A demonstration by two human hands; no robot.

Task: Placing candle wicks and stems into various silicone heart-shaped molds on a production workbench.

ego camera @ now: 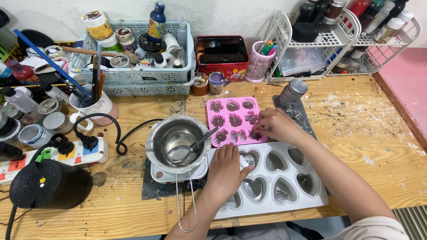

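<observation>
The left hand (226, 172) presses flat, ungripping, on the white heart mould (284, 178), the right hand (275, 126) fingers the pink mould (233, 119); both probably soft, floppy silicone, best lifted by opposite rims.

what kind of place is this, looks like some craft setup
Likely a home craft bench for candle or soap casting: a metal melting pot on a small hot plate, a pink silicone mould, and a white heart-shaped mould.

- The pink mould (235, 119) looks like soft, matt silicone.
- The white heart mould (284, 178) has a smooth, slightly translucent, rubbery look.
- The melting pot (178, 138) is shiny polished metal.
- The table (356, 133) is rough, bare plywood, flecked with white.
- The baskets (147, 78) are matt plastic.
</observation>
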